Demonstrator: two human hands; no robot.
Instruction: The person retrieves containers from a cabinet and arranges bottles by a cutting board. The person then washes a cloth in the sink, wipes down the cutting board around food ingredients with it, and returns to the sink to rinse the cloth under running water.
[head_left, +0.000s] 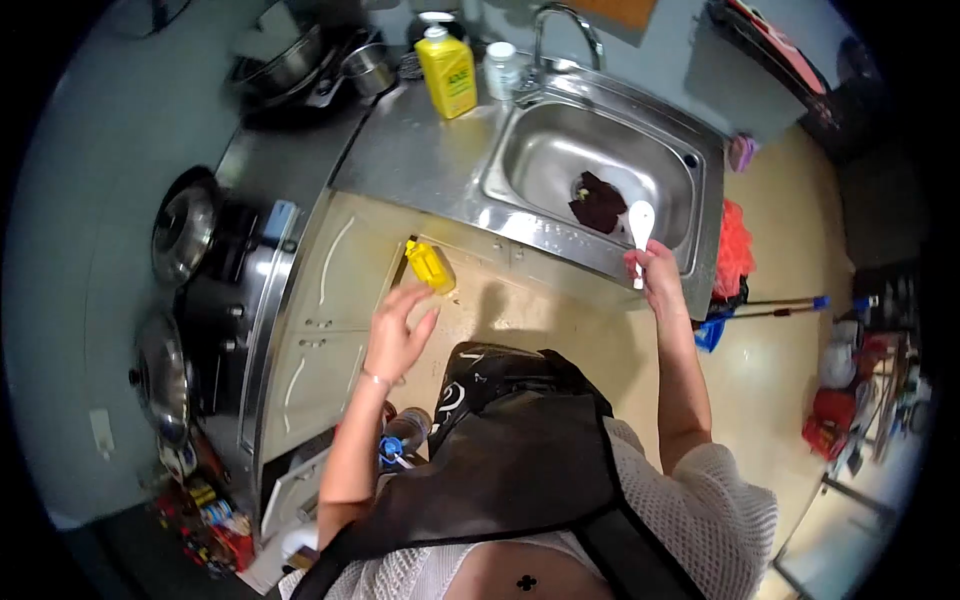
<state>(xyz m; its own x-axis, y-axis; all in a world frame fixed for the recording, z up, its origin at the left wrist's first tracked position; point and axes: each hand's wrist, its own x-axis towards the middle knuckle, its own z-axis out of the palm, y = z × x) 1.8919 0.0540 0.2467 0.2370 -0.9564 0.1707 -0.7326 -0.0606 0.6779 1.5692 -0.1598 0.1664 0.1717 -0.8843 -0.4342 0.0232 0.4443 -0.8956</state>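
My right hand [655, 272] grips the handle of a white plastic spoon [640, 222] held over the front rim of the steel sink [540, 228]. A dark cloth [598, 202] lies in the sink basin by the drain. My left hand [397, 330] is spread with fingers apart in front of the cream cabinet doors, holding nothing. Just beyond its fingertips a small yellow object [430, 265] sticks out at the top of a cabinet door under the counter edge.
A yellow soap bottle [447, 72] and a white jar [501, 69] stand behind the sink by the faucet [565, 25]. Pots [300, 60] sit at the back left. A stove with two lidded pans [185, 230] is on the left. A mop [770, 310] lies on the floor at right.
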